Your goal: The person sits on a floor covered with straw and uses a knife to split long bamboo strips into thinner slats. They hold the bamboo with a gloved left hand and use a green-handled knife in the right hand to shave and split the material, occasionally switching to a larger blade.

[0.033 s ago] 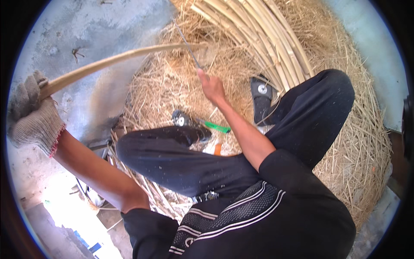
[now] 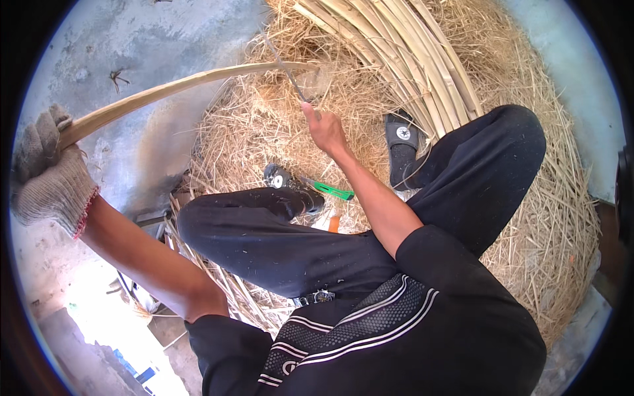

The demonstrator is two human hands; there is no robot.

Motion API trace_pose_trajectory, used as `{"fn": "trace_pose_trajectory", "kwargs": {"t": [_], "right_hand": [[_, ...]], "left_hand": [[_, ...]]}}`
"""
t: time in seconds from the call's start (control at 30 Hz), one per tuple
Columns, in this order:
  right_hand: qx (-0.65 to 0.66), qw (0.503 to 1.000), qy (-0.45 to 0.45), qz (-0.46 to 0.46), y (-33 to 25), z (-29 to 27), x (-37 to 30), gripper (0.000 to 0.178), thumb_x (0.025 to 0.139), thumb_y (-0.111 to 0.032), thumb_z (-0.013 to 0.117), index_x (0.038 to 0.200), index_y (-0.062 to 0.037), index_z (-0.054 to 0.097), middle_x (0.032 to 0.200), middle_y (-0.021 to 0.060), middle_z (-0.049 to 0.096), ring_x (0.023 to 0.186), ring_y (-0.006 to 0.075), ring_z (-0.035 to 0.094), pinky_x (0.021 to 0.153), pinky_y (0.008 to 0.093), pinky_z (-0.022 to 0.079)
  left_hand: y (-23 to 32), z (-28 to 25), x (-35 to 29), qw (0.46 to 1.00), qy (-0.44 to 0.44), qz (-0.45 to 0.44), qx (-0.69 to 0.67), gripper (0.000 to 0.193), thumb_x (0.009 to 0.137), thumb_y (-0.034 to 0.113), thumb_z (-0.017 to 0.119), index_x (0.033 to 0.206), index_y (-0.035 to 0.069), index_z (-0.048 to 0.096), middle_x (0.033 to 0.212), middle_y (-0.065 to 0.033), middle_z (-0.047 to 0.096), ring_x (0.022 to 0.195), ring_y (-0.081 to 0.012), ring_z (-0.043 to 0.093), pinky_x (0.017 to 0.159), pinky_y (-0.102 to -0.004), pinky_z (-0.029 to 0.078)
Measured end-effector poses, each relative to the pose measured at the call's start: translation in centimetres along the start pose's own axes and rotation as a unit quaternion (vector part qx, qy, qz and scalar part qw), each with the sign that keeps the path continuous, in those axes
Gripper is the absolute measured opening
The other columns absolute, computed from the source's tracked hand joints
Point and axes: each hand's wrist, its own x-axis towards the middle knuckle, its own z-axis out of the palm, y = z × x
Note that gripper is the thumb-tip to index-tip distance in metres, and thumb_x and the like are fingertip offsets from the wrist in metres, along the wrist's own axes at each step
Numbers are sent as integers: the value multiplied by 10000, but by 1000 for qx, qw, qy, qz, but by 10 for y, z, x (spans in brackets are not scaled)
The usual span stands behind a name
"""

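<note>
At the far left my left hand [image 2: 56, 175], in a grey knitted glove with a red edge, is closed round one end of a long pale bamboo strip [image 2: 165, 89]. The strip arches to the right, and its other end lies over the straw. My bare right hand [image 2: 325, 130], near the middle, is wrapped round the handle of a knife [image 2: 291, 80], mostly hidden in the fist. Its thin blade points up and left and crosses the strip near that far end. Whether the edge bites into the strip I cannot tell.
Several split bamboo strips [image 2: 422, 63] lie in a bundle at the upper right. Straw-like shavings [image 2: 522, 244] cover the floor around my legs. A green-handled utility knife [image 2: 333, 191] lies between my feet, beside a dark slipper [image 2: 277, 177]. A bluish-grey wall [image 2: 165, 39] rises at the left.
The knife blade has shifted slightly to the left along the strip. Both hands keep their grip in nearly the same places.
</note>
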Motion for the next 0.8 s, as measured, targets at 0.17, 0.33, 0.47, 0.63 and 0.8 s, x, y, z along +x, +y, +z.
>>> {"fn": "trace_pose_trajectory", "kwargs": {"t": [0.17, 0.33, 0.47, 0.63, 0.8], "right_hand": [[-69, 990, 113, 55, 65, -27, 55, 727, 913, -694, 424, 668, -42, 631, 695, 124, 617, 624, 263, 579, 611, 443, 453], [-29, 999, 26, 36, -2, -25, 16, 691, 937, -679, 406, 631, -89, 594, 575, 6, 489, 510, 181, 466, 516, 396, 376], [-68, 997, 12, -31, -7, -8, 14, 719, 926, -696, 400, 718, -61, 666, 623, 59, 575, 576, 237, 564, 572, 428, 448], [-92, 986, 89, 107, 59, -33, 47, 816, 880, -668, 514, 1058, 115, 656, 1039, 304, 668, 921, 396, 664, 817, 472, 496], [-21, 993, 74, 88, 17, -18, 32, 836, 880, -710, 447, 1036, 74, 695, 1051, 297, 676, 1006, 437, 651, 879, 495, 495]], "left_hand": [[-6, -38, 72, 910, -352, -98, -196, 260, 773, 171, 478, 588, 0, 544, 594, -189, 547, 567, -308, 605, 734, -525, 571], [10, 3, 4, 997, -77, -11, -27, 325, 793, 275, 511, 546, 107, 385, 520, -88, 395, 480, -244, 450, 690, -457, 496], [-14, -43, 70, 985, -148, -45, -76, 278, 783, 205, 473, 580, 29, 542, 612, -192, 608, 589, -356, 648, 729, -501, 562], [7, -8, 25, 984, -151, -28, -85, 402, 796, 265, 512, 510, 169, 246, 463, -15, 252, 417, -176, 322, 678, -419, 462], [17, 22, -15, 998, -37, -16, -39, 400, 793, 240, 486, 507, 187, 212, 468, 3, 197, 435, -147, 228, 635, -384, 401]]}}
